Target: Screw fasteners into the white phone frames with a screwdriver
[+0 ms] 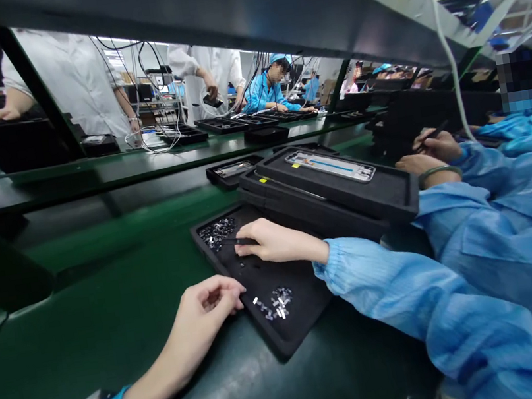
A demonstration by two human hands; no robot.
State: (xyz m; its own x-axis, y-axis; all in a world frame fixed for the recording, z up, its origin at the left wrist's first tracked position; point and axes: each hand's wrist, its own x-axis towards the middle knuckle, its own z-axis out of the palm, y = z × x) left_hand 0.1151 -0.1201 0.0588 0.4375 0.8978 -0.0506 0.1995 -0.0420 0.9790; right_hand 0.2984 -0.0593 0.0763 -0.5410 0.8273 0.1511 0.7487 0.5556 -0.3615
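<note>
A shallow black tray (308, 316) lies at an angle on the green table, its far end against stacked trays. A heap of small dark and shiny pieces (218, 233) fills its far left corner, and a smaller group of shiny metal pieces (281, 302) lies near its front. My right hand (267, 240) reaches over the tray and grips black tweezers (239, 241), their tips at the edge of the far heap. Beside the tray's left rim is my left hand (214, 300), fingers curled and thumb pinched against them; whatever they hold is too small or hidden.
Stacked black trays (395, 197) stand just behind, the top one bearing a phone-like frame (331, 166). A smaller tray (232, 172) sits further left. At right, a co-worker's hands (432, 158) are close to the stack. A grey shelf (217, 7) hangs overhead.
</note>
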